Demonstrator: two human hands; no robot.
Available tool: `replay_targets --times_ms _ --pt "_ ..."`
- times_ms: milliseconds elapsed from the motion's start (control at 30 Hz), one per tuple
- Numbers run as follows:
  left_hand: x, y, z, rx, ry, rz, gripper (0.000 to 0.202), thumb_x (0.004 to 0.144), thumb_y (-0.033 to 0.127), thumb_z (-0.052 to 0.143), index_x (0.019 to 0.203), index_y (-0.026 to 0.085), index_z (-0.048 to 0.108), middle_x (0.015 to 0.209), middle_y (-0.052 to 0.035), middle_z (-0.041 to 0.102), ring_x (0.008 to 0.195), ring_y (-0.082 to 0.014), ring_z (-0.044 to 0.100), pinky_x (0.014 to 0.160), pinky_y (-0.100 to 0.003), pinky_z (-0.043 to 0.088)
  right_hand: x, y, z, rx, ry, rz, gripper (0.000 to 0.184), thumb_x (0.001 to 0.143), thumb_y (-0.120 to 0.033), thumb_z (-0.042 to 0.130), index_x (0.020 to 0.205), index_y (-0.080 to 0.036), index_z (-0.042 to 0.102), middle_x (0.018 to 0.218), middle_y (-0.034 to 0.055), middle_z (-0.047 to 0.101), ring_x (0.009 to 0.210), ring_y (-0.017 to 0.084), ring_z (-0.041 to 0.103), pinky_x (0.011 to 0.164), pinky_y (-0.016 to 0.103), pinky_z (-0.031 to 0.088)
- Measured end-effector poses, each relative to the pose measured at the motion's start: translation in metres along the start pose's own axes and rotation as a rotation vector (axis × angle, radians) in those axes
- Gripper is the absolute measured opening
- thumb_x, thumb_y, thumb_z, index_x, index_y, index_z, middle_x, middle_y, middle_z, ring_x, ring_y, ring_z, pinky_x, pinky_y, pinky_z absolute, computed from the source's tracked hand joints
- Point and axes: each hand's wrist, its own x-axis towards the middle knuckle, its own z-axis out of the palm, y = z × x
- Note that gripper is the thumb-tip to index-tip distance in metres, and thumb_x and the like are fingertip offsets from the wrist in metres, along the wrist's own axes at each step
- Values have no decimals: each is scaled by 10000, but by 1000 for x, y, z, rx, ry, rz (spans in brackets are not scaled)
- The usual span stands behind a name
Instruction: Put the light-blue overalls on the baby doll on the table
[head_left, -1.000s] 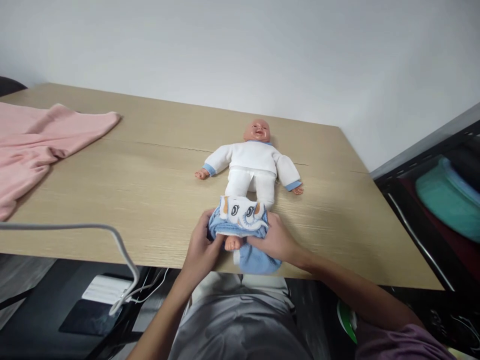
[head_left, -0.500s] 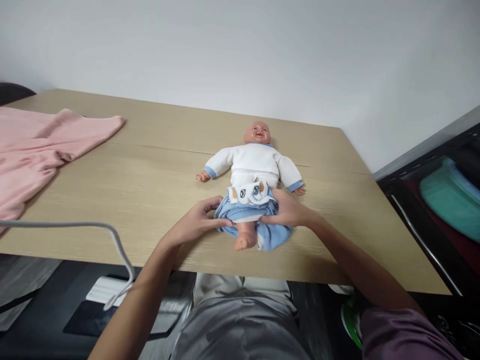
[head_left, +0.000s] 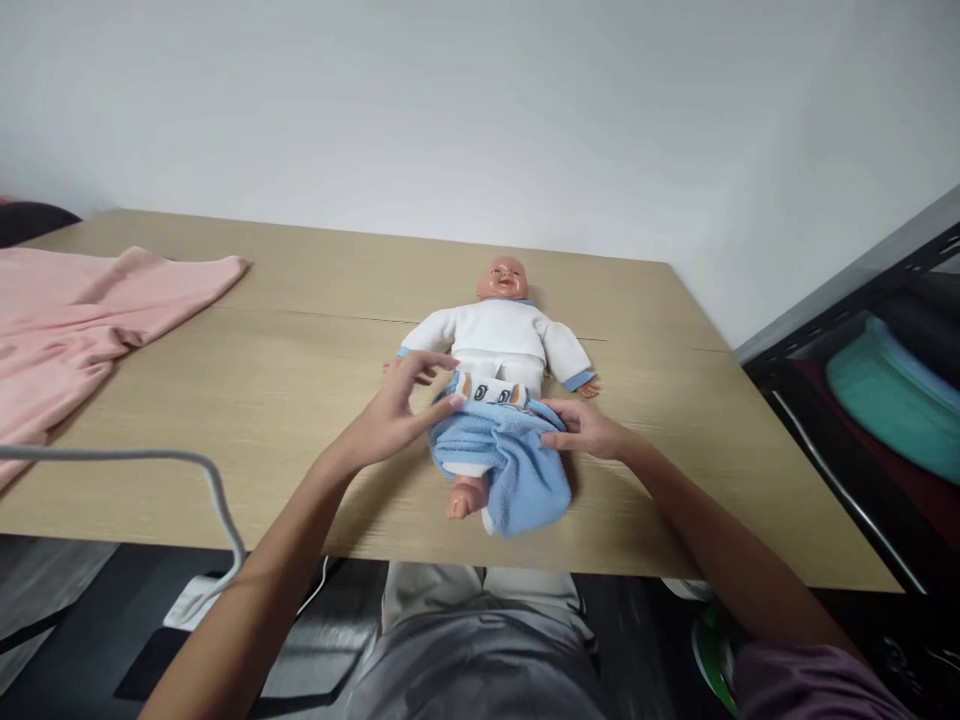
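Observation:
A baby doll (head_left: 501,325) in a white top with blue cuffs lies on its back, head away from me. Light-blue terry pants (head_left: 517,470) are around its legs, with a white band showing embroidered eyes at the upper part. One bare doll foot (head_left: 466,497) sticks out of a leg opening; the other foot is hidden under the cloth. My left hand (head_left: 390,412) is open beside the pants, its fingers spread and the thumb tip at their edge. On the other side, my right hand (head_left: 589,428) pinches the pants' edge between thumb and fingers.
Pink cloth (head_left: 97,310) lies on the left of the wooden table (head_left: 315,370). A grey cable (head_left: 135,454) crosses in front at lower left. Right of the table stands a dark rack (head_left: 810,420) holding a teal basin (head_left: 892,400).
The pants have been pulled up along the legs, and the loose blue leg now spreads over the front. My left hand has let go and lifted slightly; my right hand keeps its grip.

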Motion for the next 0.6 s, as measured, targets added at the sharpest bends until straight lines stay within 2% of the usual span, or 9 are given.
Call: replay_targets --times_ms 100,200,233,300,367,400,467,600 --pt "26 26 7 208 -238 113 569 998 600 757 1451 263 687 1450 -115 701 1391 -359 573 1210 -468 450 -1 1 2 -39 8 -14 549 929 -583 875 1320 -210 776 1171 29 794 1072 250 744 993 373 608" --pt "66 46 11 335 -443 164 504 855 591 864 1225 254 812 1368 -117 760 1355 -409 575 1219 -497 418 -2 3 6 11 83 -28 552 909 -611 889 1258 -202 764 1075 13 767 966 207 714 916 330 609" --pt "79 50 12 331 -503 162 479 813 573 889 1161 249 830 1316 -107 782 1300 -403 609 1186 -486 444 -2 4 7 35 106 -31 569 906 -632 885 1252 -200 753 1069 16 759 962 204 707 917 333 612" --pt "103 55 12 255 -677 119 464 757 561 917 1078 234 845 1116 -72 816 1079 -355 695 1013 -432 536 -2 5 9 60 124 -30 601 913 -671 863 1267 -203 732 1103 29 758 997 212 708 951 355 619" --pt "121 55 14 108 -861 54 465 710 542 951 1031 224 845 935 -28 804 893 -308 718 831 -379 564 -3 4 10 47 113 -15 629 930 -675 846 1341 -219 711 1206 48 770 1082 232 720 1018 386 616" --pt "127 52 16 26 -928 38 455 696 524 967 1014 224 839 904 -16 800 868 -301 726 793 -369 570 -5 3 10 28 99 -3 647 930 -667 850 1382 -229 700 1258 55 774 1120 243 726 1041 398 613" --pt "134 44 24 -127 -991 56 438 690 472 992 1011 230 820 948 -13 810 931 -302 746 819 -365 595 -9 -1 10 -34 62 22 680 893 -647 895 1403 -238 708 1284 61 787 1137 265 737 1031 404 623" --pt "135 19 39 -346 -1060 130 466 730 416 1017 1074 200 787 1037 -35 815 1007 -274 769 902 -336 611 -18 -11 9 -158 -53 39 532 832 -631 951 1142 -218 821 990 27 801 943 254 719 870 343 626"
